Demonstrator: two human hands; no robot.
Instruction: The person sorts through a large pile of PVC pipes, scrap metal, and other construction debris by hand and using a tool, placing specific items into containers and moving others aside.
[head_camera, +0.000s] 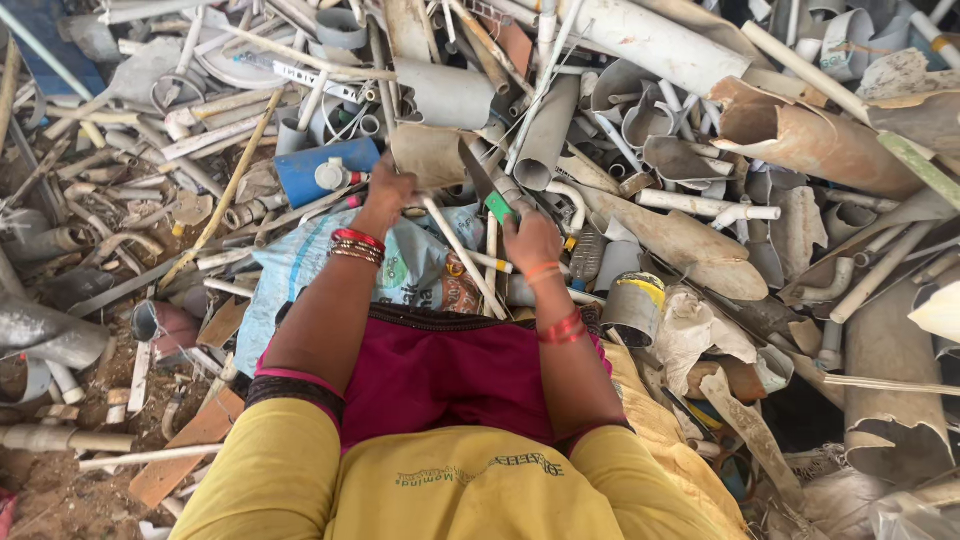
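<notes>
Yellow sleeves nearest; left hand clamps thin white pipe; right hand grips green-handled blade, best angled beyond the left grip.

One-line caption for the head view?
Left hand grips a thin white pipe; right hand holds a green-handled blade amid pipe scrap.

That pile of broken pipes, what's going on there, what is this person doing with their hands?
A person sits amid a heap of broken plastic pipe scrap, a printed sack across the lap. The left hand holds a thin white pipe that slants down over the sack. The right hand grips a green-handled blade pointing up toward a bent tan pipe shard. A blue pipe fitting lies just beyond the left hand.
</notes>
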